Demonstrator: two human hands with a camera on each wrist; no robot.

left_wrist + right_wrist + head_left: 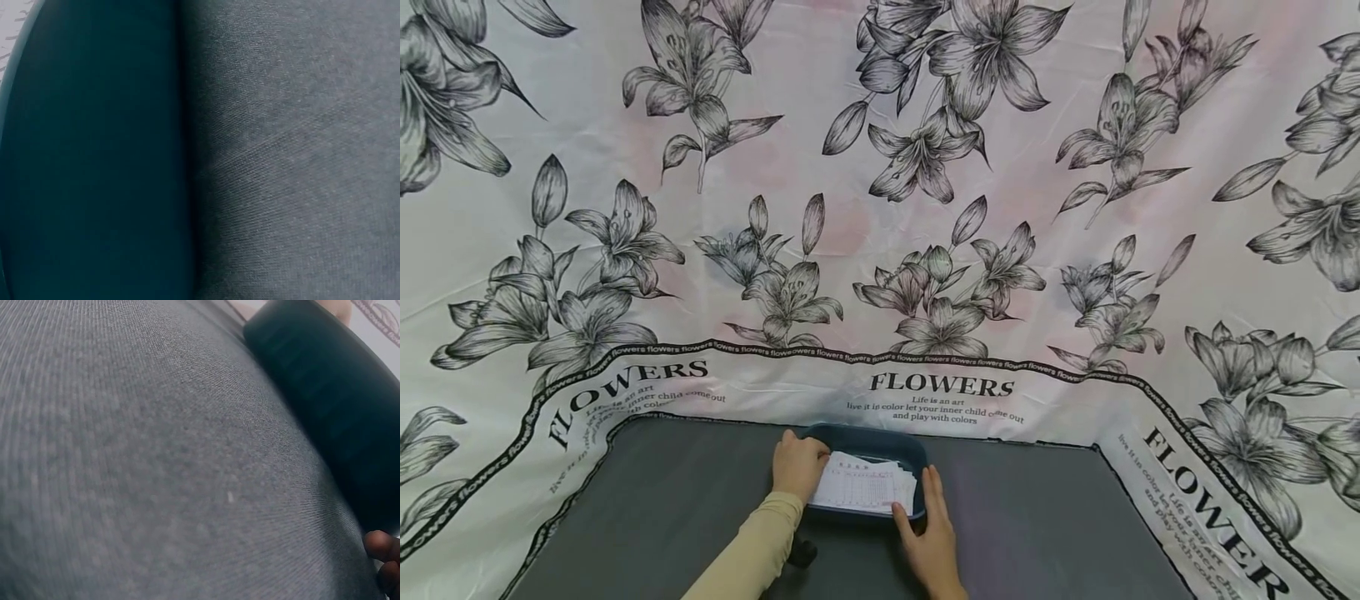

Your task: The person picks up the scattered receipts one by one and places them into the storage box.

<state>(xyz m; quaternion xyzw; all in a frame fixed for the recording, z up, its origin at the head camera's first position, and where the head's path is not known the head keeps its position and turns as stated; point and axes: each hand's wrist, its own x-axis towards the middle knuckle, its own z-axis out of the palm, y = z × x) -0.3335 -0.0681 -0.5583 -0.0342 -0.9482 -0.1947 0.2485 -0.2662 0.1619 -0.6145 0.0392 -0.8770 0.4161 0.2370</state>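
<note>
A dark teal plastic tray with rounded corners sits near the back of the grey tabletop. Inside lies a loose stack of white printed sheets, their edges uneven at the right. My left hand bends over the tray's left rim, fingertips at the upper left corner of the sheets. Along the right wall, my right hand lays its fingers nearly straight, thumb reaching to the front rim by the papers. The left wrist view shows the tray's outer wall; in the right wrist view, fingertips lie close to the tray.
Grey ribbed cloth covers the table. White fabric printed with black lilies and "FLOWERS" lettering hangs behind and along both sides, meeting the table's edges. A small black object shows beside the left wrist.
</note>
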